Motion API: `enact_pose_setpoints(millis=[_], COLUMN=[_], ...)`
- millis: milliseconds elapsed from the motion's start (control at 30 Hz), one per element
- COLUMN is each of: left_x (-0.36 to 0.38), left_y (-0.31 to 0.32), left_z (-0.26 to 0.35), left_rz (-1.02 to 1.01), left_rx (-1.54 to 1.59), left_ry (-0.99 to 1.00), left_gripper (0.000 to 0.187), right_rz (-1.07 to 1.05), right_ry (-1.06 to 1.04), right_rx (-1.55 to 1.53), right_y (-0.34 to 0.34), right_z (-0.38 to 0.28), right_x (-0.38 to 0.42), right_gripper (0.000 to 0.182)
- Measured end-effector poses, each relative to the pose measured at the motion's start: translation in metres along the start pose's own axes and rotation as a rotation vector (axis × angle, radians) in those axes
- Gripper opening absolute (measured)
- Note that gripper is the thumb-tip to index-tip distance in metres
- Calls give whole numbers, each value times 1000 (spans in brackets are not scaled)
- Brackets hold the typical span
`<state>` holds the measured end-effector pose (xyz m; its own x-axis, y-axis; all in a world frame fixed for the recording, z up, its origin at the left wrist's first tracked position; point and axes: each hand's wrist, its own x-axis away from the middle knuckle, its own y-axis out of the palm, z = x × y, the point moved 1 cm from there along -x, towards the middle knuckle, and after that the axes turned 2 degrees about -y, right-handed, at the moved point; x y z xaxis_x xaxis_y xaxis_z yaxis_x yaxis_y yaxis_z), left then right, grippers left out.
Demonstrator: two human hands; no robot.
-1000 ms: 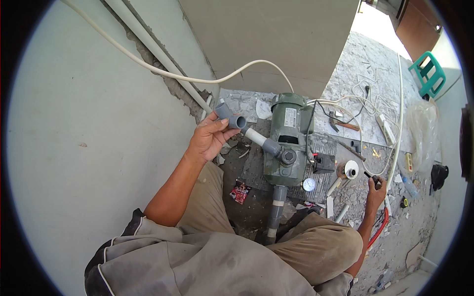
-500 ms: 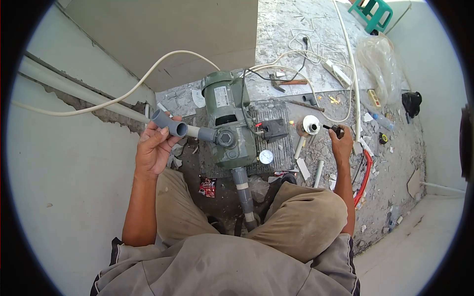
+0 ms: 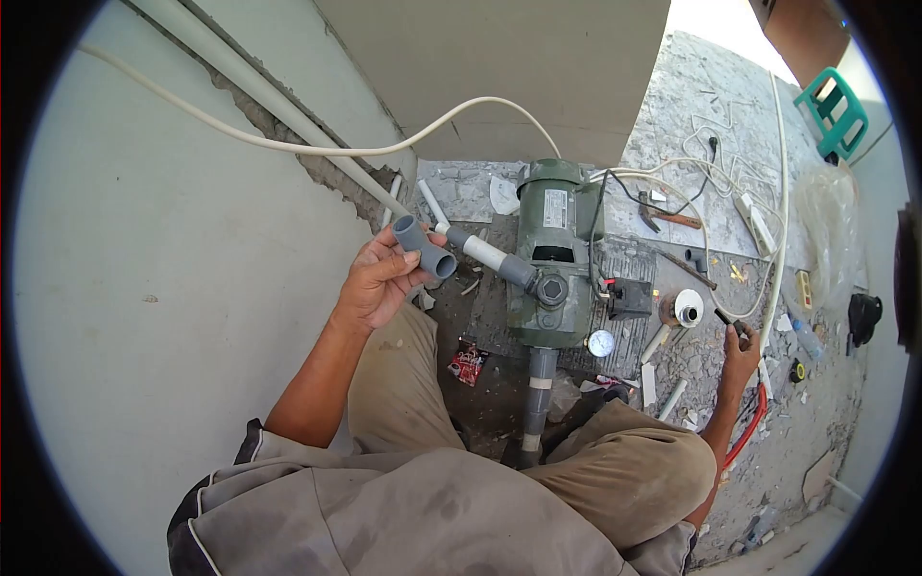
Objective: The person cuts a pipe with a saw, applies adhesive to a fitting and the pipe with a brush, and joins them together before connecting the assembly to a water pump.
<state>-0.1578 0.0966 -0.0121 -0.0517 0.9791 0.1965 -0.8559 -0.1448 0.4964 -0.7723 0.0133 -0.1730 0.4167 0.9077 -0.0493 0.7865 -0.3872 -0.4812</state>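
Two bare hands are held well apart, each gripping something. Fingers and thumb of the left hand [image 3: 377, 283] close around a grey T-shaped pipe fitting [image 3: 421, 252], with one round open end facing up toward the viewer. The right hand [image 3: 740, 353] pinches a small dark object [image 3: 725, 317]; its narrow end points away from the fingers, toward the upper left. Just to the left of the right hand, and not touching it, stands a can [image 3: 688, 297] with a round white top and a dark opening in its middle.

Between the hands sits a green pump [image 3: 533, 324]. From it a white and grey pipe [image 3: 485, 252] reaches toward the left hand and ends near the fitting; whether the two touch is unclear. A round gauge [image 3: 600, 343] and a black box [image 3: 630, 299] are on the pump's right-hand side. Below and to the right of the left hand lies a red packet [image 3: 468, 363].

Beyond the right hand are a wooden-handled hammer [image 3: 680, 220], a white power strip [image 3: 754, 226] and, farthest away, a green stool [image 3: 847, 125]. Red tubing [image 3: 745, 435] curves beside the right forearm.
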Motion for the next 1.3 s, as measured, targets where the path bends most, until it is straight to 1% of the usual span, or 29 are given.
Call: enact_pose_setpoints(millis=[133, 433, 633, 867, 1033, 1133, 1233, 1300], left_x=[6, 13, 20, 12, 2, 0, -2, -4], left_y=[-19, -54, -66, -56, -45, -35, -27, -19], left_z=[8, 26, 27, 18, 11, 6, 1, -4], left_rz=[74, 102, 142, 118, 57, 53, -26, -62], left_rx=[13, 34, 54, 78, 58, -72, -207, -261], left_ry=[35, 144, 130, 83, 62, 60, 32, 60], left_gripper=[43, 41, 41, 41, 42, 43, 44, 44], right_rz=[-12, -32, -63, -70, -117, -129, -185, -228], right_ry=[7, -26, -26, 13, -72, -111, -155, -177], right_rx=[-66, -129, -164, -227, -237, -267, -289, -305], right_y=[1, 14, 20, 19, 11, 7, 7, 7], right_z=[-6, -37, -38, -51, -107, -129, -161, -177], right_x=[-3, -2, -3, -1, 7, 8, 18, 22], right_gripper=[42, 42, 39, 43, 46, 47, 47, 46])
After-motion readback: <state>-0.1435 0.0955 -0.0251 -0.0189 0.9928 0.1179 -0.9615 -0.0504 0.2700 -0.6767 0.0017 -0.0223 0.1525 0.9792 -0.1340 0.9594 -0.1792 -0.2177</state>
